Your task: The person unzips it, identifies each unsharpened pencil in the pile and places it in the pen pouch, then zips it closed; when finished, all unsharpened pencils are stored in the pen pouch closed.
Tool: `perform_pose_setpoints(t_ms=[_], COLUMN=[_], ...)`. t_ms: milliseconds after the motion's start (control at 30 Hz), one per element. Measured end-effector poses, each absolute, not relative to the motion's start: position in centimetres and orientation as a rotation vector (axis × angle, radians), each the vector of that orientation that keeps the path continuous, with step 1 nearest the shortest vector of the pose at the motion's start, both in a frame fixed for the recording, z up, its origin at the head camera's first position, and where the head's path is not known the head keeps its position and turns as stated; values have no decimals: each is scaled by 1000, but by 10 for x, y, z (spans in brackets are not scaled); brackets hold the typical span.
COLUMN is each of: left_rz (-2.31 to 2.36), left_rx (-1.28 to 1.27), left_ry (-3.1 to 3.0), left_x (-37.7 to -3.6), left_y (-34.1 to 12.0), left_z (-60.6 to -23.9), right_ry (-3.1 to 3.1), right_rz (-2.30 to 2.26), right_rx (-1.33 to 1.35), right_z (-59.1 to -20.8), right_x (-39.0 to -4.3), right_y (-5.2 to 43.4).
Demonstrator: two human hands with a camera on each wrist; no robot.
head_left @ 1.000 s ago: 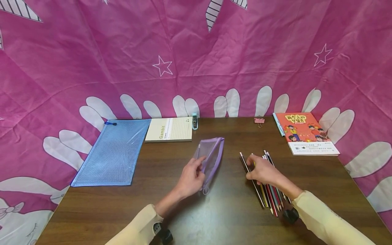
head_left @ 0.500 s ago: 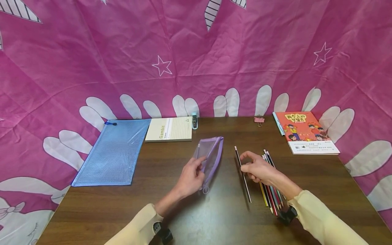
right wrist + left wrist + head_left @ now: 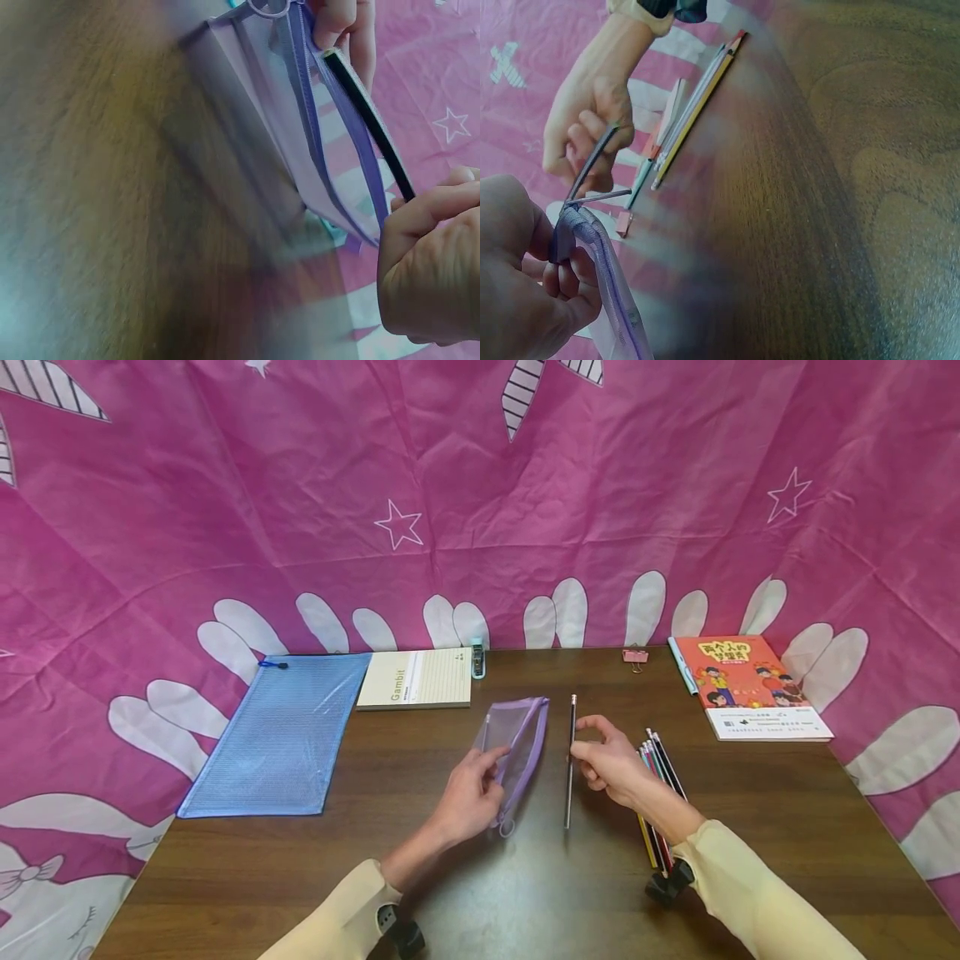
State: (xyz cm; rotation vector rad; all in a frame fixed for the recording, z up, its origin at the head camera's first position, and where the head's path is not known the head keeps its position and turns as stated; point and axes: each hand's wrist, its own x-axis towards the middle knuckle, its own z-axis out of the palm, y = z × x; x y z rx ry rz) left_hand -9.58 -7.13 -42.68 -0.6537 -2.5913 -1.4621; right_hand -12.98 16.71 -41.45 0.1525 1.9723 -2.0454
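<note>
1. Since a second ago the right hand (image 3: 606,762) has lifted one dark pencil (image 3: 570,760) off the pencil pile (image 3: 658,777) and carried it toward 9 o'clock.
2. It pinches that pencil just beside the purple pouch (image 3: 517,747).
3. Left hand (image 3: 468,793) grips the pouch's edge on the worktop (image 3: 750,793).
</note>
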Motion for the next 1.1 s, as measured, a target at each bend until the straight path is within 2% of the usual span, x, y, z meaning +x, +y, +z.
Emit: perform_pose_setpoints(t_ms=[600, 1100], left_rz=[-1441, -1446], left_rx=[-669, -653], left_ry=[-2585, -2584], left_x=[-97, -98], left_y=[-68, -67], left_z=[-427, -425], right_ry=[1944, 1957], right_rz=[-2475, -2365], right_rx=[390, 346], right_z=[-420, -425], right_x=[-144, -128], right_y=[119, 99])
